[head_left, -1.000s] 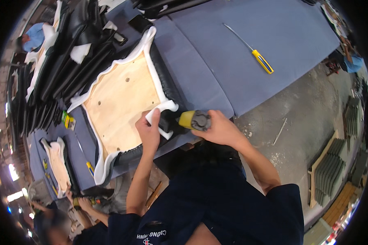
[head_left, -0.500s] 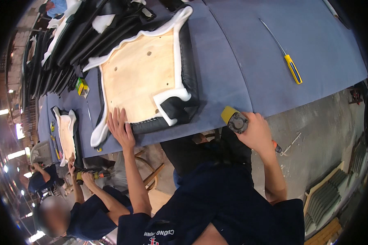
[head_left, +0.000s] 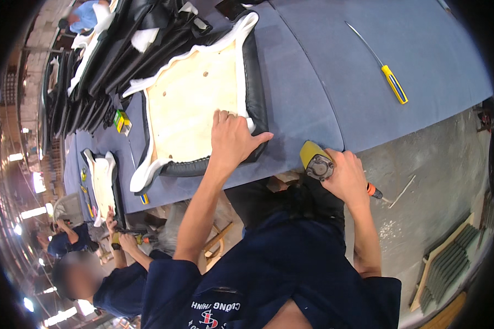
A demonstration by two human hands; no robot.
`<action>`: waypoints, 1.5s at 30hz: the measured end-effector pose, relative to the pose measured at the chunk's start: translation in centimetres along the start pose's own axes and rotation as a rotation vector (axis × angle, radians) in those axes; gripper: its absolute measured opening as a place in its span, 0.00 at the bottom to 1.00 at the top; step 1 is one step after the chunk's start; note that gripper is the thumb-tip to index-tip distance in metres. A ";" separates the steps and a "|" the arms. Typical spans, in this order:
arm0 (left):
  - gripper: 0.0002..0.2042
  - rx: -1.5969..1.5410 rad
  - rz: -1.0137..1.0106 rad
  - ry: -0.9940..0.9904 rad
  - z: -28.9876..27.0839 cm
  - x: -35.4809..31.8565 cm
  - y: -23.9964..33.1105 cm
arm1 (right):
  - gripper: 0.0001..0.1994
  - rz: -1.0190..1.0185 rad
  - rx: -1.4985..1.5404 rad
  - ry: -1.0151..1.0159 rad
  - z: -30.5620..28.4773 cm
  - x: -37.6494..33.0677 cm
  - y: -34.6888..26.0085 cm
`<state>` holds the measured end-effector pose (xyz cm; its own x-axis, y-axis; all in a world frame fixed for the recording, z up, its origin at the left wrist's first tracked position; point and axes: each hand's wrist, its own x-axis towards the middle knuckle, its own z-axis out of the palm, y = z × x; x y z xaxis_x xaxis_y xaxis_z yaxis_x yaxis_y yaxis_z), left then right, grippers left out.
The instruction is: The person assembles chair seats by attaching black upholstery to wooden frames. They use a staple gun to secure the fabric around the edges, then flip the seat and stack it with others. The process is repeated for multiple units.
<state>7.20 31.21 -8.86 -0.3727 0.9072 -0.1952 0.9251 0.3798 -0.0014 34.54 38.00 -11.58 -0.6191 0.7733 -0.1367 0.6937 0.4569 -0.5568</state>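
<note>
A seat panel (head_left: 189,118) lies plywood side up, with a black stitched cover (head_left: 252,82) and white padding (head_left: 241,41) wrapped around its edges. My left hand (head_left: 231,140) is over its near right corner, fingers bent down onto the folded flap and thumb stretched right across the black edge. Most of that flap is hidden under the hand. Beside the table's near edge, my right hand (head_left: 346,174) is wrapped around a yellow and grey staple gun (head_left: 316,160). An orange hose fitting (head_left: 374,191) shows behind that hand.
A yellow-handled screwdriver (head_left: 394,85) lies on the blue-grey table (head_left: 335,44). Black covers (head_left: 126,60) are piled at the far left, near a small yellow-green box (head_left: 122,122). Another person (head_left: 123,285) works at lower left by a smaller panel (head_left: 102,183).
My left hand has shifted right from the panel's near left edge to the near right corner, onto the flap. My right hand still holds the staple gun in about the same place.
</note>
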 end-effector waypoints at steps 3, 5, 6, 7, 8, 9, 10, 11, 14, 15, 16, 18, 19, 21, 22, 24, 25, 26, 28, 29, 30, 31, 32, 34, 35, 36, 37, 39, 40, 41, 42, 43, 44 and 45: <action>0.28 -0.242 0.070 0.246 2.8 -0.6 -0.9 | 0.22 0.031 -0.011 -0.038 -0.6 0.2 -1.0; 0.26 -0.426 0.015 0.316 3.4 -1.6 -0.4 | 0.21 0.047 -0.018 -0.082 -0.6 0.7 -1.2; 0.25 -0.535 -0.066 0.287 3.5 -2.0 -0.1 | 0.20 0.040 -0.001 -0.062 -0.3 0.7 -1.0; 0.24 -0.653 -0.158 0.264 3.6 -2.4 0.0 | 0.20 0.024 0.003 -0.046 -0.2 0.9 -0.5; 0.25 -0.653 -0.216 0.201 3.6 -3.0 -0.3 | 0.20 0.007 0.007 -0.030 -0.1 1.0 -0.3; 0.26 -0.652 -0.274 0.137 3.4 -3.8 -0.7 | 0.20 0.009 0.018 -0.037 0.0 1.1 -0.4; 0.27 -0.657 -0.332 0.076 3.4 -4.7 -1.0 | 0.19 0.010 0.023 -0.043 -0.1 1.1 -0.4; 0.28 -0.662 -0.394 0.012 3.1 -5.7 -1.4 | 0.19 0.010 0.027 -0.055 -0.1 1.0 -0.5; 0.30 -0.566 -0.299 0.135 3.6 -8.7 -2.7 | 0.22 0.031 -0.069 -0.024 0.3 -0.1 -0.9; 0.30 -0.527 -0.218 0.238 4.4 -9.4 -3.2 | 0.22 0.028 -0.058 -0.037 0.3 -0.2 -1.0; 0.26 -0.426 -0.100 0.354 5.3 -9.8 -3.8 | 0.23 0.024 -0.047 -0.050 0.0 0.0 -1.1; 0.23 -0.452 0.001 0.353 5.3 -10.0 -4.3 | 0.24 0.024 -0.030 -0.063 0.4 0.5 -0.8; 0.22 -0.472 0.055 0.361 5.3 -10.0 -4.5 | 0.22 0.030 -0.006 -0.041 0.4 0.4 -1.0; 0.20 -0.551 0.116 0.400 6.5 -10.4 -5.7 | 0.19 0.040 0.043 0.002 0.4 0.1 -1.8; 0.20 -0.597 0.143 0.422 7.3 -10.7 -6.1 | 0.20 0.002 0.093 0.025 0.7 -0.2 -2.3; 0.21 -0.694 0.167 0.546 8.5 -10.3 -6.2 | 0.22 -0.078 0.194 0.063 1.6 -0.7 -3.4; 0.21 -0.738 0.174 0.603 9.1 -10.2 -6.1 | 0.22 -0.107 0.214 0.061 2.2 -0.7 -4.1; 0.20 -0.775 0.171 0.641 9.4 -10.3 -6.0 | 0.22 -0.137 0.234 0.059 2.7 -0.6 -5.0; 0.19 -0.848 0.166 0.719 9.7 -10.4 -5.7 | 0.22 -0.215 0.228 0.054 3.7 -0.1 -6.6; 0.18 -0.864 0.160 0.740 9.8 -10.5 -5.8 | 0.22 -0.265 0.200 0.052 4.0 0.5 -7.5; 0.17 -0.879 0.152 0.762 10.0 -10.6 -5.9 | 0.23 -0.316 0.173 0.047 4.3 0.9 -7.9; 0.16 -0.896 0.133 0.789 10.3 -10.8 -6.0 | 0.22 -0.324 0.129 0.015 4.8 1.1 -7.6; 0.16 -0.896 0.128 0.808 10.4 -10.9 -6.0 | 0.22 -0.345 0.092 -0.009 5.5 1.9 -7.2; 0.14 -0.888 0.117 0.865 10.6 -10.7 -5.8 | 0.22 -0.347 0.057 -0.060 6.1 3.5 -8.0; 0.13 -0.950 0.086 0.803 10.6 -11.2 -5.5 | 0.22 -0.318 0.050 -0.101 6.3 3.1 -8.4; 0.13 -0.941 0.079 0.820 10.4 -10.7 -5.8 | 0.22 -0.286 0.041 -0.140 6.1 3.5 -8.9; 0.13 -0.947 0.063 0.811 10.6 -11.1 -5.6 | 0.22 -0.257 0.047 -0.163 6.0 3.9 -9.3; 0.14 -0.957 0.053 0.813 10.8 -11.2 -5.6 | 0.21 -0.206 0.043 -0.167 6.4 3.9 -10.2; 0.14 -0.960 0.060 0.814 10.8 -11.0 -5.9 | 0.21 -0.199 0.027 -0.155 6.7 4.0 -10.7; 0.14 -0.984 0.043 0.804 10.9 -11.1 -6.1 | 0.21 -0.216 -0.011 -0.115 7.0 3.9 -11.3; 0.14 -0.964 0.038 0.807 10.8 -11.1 -6.2 | 0.21 -0.232 -0.049 -0.074 6.9 3.8 -11.3; 0.14 -0.936 0.023 0.807 10.7 -11.3 -6.4 | 0.21 -0.242 0.047 -0.166 6.5 4.2 -11.1; 0.14 -0.998 0.014 0.813 10.6 -11.2 -6.5 | 0.20 -0.247 0.148 -0.251 6.0 4.7 -11.2; 0.14 -1.004 0.003 0.802 10.5 -11.4 -6.3 | 0.20 -0.252 0.249 -0.335 5.5 4.8 -11.4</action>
<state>6.41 16.61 -16.91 -0.6343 0.6297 0.4485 0.5961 0.0289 0.8024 21.64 34.14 -10.39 -0.8691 0.4496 -0.2062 0.4235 0.4610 -0.7798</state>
